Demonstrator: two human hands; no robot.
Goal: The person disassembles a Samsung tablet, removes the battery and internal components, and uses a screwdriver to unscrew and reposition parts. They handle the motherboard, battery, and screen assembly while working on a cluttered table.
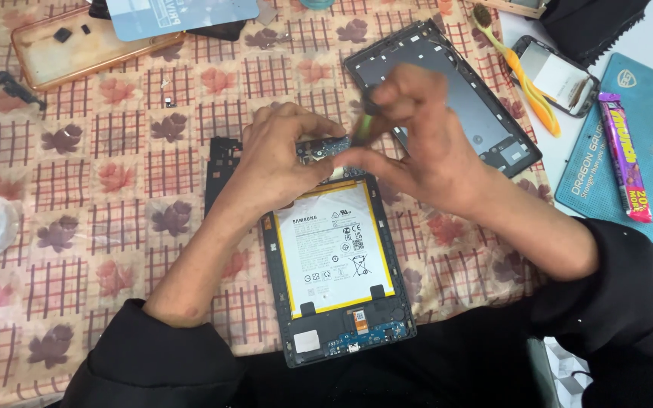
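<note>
We have an opened tablet (335,272) lying flat near the front edge of the desk (115,189), back cover off, its long side running away from us – the white battery pack (334,253) with yellow border fills the middle, and a small blue circuit board (368,336) sits at the near end. Our left hand (281,155) rests over the tablet's far end, fingers curled down and pinching or pressing a small dark board (325,149) there; whether it grips or only steadies, we cannot tell. Our right hand (410,132) is closed narrow around a thin green-tipped tool (364,125), tip angled down toward that same board – motion blur hides the exact contact point. The removed back cover (447,98) lies toward the far right of the desk, just beyond the hands. Handling judgement: the tablet body looks light and fairly stiff with its frame, but the exposed parts are fragile. The battery is soft-walled and should not be pried or bent; the ribbon connectors and small boards would tear or crack under side load. Best hold is by the dark frame edges, both long sides, kept flat. An orange-handled toothbrush (519,72) and a wrapped purple candy bar (625,155) on a blue mat (644,98) sit to the right, well apart.
</note>
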